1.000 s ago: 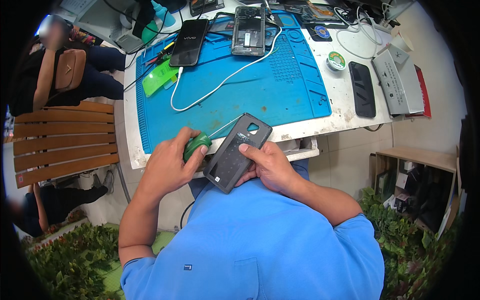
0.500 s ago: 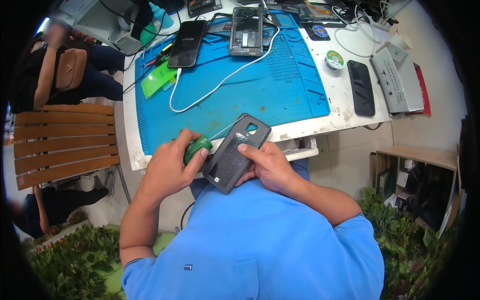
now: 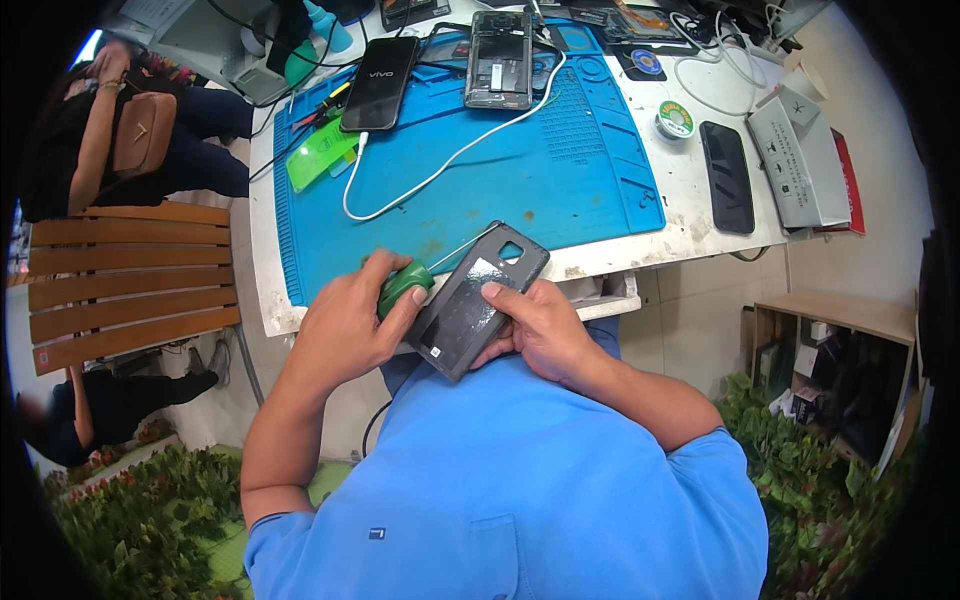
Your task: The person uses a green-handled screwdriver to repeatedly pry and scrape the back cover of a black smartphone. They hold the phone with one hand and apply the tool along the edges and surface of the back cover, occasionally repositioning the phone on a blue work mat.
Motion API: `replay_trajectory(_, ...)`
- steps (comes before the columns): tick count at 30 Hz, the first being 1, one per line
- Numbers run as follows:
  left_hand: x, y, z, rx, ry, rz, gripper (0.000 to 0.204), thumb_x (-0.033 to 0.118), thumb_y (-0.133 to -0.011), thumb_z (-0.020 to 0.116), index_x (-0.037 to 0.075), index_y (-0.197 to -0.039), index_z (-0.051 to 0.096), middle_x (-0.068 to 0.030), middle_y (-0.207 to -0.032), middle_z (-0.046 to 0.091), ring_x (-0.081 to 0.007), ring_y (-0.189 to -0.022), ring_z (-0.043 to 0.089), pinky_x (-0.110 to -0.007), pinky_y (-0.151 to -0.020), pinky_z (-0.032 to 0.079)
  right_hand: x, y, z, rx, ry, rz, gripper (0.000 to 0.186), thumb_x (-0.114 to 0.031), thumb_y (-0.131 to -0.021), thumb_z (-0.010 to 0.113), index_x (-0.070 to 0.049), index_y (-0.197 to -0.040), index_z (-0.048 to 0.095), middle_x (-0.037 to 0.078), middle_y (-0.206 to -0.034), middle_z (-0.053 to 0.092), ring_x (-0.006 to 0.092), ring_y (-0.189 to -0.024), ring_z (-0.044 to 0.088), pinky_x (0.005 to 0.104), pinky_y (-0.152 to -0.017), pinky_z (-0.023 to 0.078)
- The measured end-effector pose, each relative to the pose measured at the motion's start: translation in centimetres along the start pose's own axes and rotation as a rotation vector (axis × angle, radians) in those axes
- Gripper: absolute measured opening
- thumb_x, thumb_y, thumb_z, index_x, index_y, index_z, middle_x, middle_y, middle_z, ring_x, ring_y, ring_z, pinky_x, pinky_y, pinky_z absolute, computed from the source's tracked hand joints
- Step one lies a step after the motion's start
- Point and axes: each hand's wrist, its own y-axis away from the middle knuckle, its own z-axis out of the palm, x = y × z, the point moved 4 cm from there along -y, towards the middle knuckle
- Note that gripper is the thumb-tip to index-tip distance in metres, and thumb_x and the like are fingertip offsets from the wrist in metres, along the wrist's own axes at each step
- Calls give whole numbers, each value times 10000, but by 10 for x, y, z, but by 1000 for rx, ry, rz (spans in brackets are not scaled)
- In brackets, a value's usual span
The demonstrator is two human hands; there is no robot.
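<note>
My right hand grips a dark grey phone back cover by its right edge, thumb flat on the face. The cover is tilted, with a camera cutout near its upper end and a shiny patch in the middle. In my left hand is a green-handled screwdriver, fingers and thumb closed round the handle. Its thin metal shaft runs up to the cover's top edge; the tip is too small to make out. Both hands are just in front of the table's near edge, above my lap.
A blue mat covers much of the white table. On it lie a black phone with a white cable, an opened phone and a green plastic piece. To the right are a solder spool, another phone and a box.
My left hand and the screwdriver have shifted slightly up and right, its shaft still at the cover's top corner. The cover is angled a little differently, catching more light. The view has shifted slightly.
</note>
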Motion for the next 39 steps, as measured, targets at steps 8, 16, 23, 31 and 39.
replay_trajectory(8,-2,-3,-5,-20,-10,-5,391,345,-1116,765,31,-1344,715,-236,-882,790,-474,-795,782,-509,-720,569,-2,1,2,34,8,-12,416,-279,-1265,571,74,-1466,661,241,-1262,836,356,-1064,880,471,-833,773)
replay_trajectory(16,1,-3,-2,12,-39,1,364,296,-1130,765,13,-1351,709,-238,-910,801,-422,-819,807,-490,-736,577,-2,3,0,39,52,27,430,-297,-1254,597,36,-1525,619,204,-1239,832,316,-996,876,444,-791,761)
replay_trajectory(23,-16,8,-22,87,155,-67,374,298,-1151,759,-1,-1368,701,-167,-889,776,-257,-792,726,-408,-748,543,-71,1,-6,5,638,-164,582,-241,-1121,845,-24,-1579,558,130,-1084,847,186,-849,840,374,-662,676)
replay_trajectory(31,-30,22,-12,169,232,-17,372,304,-1135,759,-4,-1337,708,-226,-917,808,-378,-820,801,-455,-778,587,-160,-8,7,347,1708,-263,562,-413,-894,1030,42,-1156,830,214,-824,798,404,-762,798,485,-731,619)
replay_trajectory(39,-15,24,-23,-53,141,72,449,374,-1079,795,24,-1354,731,-211,-955,828,-389,-824,821,-461,-757,600,-140,14,36,-4,1952,-866,468,-338,-994,902,-5,-1283,743,187,-1220,751,404,-1140,753,531,-905,636)
